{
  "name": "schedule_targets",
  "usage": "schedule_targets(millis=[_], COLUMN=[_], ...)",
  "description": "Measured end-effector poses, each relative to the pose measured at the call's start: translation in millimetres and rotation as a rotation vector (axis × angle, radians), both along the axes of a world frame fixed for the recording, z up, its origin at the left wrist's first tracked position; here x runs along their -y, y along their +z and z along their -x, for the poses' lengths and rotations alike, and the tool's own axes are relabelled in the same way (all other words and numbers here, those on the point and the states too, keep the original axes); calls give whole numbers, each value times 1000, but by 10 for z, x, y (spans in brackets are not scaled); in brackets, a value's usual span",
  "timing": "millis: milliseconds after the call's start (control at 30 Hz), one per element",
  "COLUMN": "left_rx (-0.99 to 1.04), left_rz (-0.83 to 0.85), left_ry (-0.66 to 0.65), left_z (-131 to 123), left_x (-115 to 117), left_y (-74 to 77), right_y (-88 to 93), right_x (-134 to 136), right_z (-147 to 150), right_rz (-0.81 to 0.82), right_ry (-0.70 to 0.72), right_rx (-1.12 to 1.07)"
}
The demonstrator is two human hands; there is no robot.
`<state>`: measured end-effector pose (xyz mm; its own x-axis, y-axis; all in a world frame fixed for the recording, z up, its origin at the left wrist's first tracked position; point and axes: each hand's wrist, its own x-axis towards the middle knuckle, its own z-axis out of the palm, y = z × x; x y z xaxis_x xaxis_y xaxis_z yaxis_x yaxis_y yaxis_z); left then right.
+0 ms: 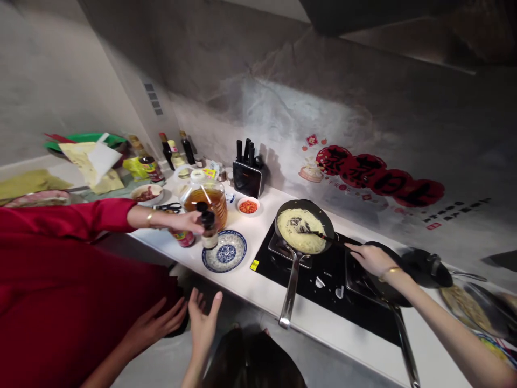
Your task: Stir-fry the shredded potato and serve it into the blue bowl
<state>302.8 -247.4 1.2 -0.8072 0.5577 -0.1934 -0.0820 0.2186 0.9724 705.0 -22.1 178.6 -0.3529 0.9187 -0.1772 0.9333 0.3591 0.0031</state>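
One hand [203, 322], the left, spreads before a white counter [256, 228] and grey wall [226, 97]; the right hand [372, 260] grips a likely spatula [321, 235].

A kitchen, plain to see! There's the black cooktop [355, 307] set into a white counter [323, 324], a frying pan [321, 210] sitting on it, food [291, 226] inside. Left of the cooktop stands a knife block [247, 180], farther left some sauce bottles [187, 149], and up above the cooktop looms a dark range hood [347, 19].

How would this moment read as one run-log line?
Left hand: open, empty | Right hand: holding utensil in pan | Co-worker's hand: holding jar near plate
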Motion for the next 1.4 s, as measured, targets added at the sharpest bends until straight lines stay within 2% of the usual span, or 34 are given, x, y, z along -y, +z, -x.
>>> schedule_targets(millis=[67,133,200,267,333,400,467,533,600,667,733,800,900,967,1067,1167,1267,1400], left_rx=[-172,-387,-585,-691,-689,-647,-622,-633,-674,-732,-798,-866,-982,-1104,-1328,-1486,-1594,-1675], left_rz=[-36,-40,-2,36,45,39,36,36,43,68,104,130,152,145,99,89,94,90], left_ry=[-26,-59,-56,-38,-85,-220,-327,-360,-391,-460,-551,-629,-721,-745,-766,-806,-844,-893], left_z=[75,139,194,252,325,409,467,469,415,325,220,115,-14,-73,-123,-141,-138,-114], left_x=[-123,-347,-649,-971,-1241,-1401,-1436,-1379,-1281,-1192,-1142,-1144,-1243,-1360,-1569,-1774,-1948,-2132], left_y=[125,297,477,608,647,599,510,436,407,428,490,574,707,787,902,1020,1115,1166], right_y=[32,-47,-217,-408,-559,-659,-731,-793,-845,-875,-878,-859,-807,-760,-664,-541,-411,-245], right_x=[170,363,568,768,951,1098,1199,1252,1260,1238,1205,1180,1180,1210,1300,1419,1528,1609], right_z=[-235,-277,-148,68,279,429,508,528,498,423,319,209,103,109,215,332,398,459], right_rz=[-38,-13,113,318,506,619,591,388,76,-155,-227,-208,-146,-55,206,505,681,750], right_ry=[-81,-268,-517,-717,-829,-881,-889,-811,-644,-471,-369,-330,-372,-504,-788,-963,-1025,-1047], right_rx=[-195,-466,-817,-1181,-1453,-1592,-1607,-1449,-1113,-710,-408,-299,-503,-777,-1262,-1643,-1793,-1827])
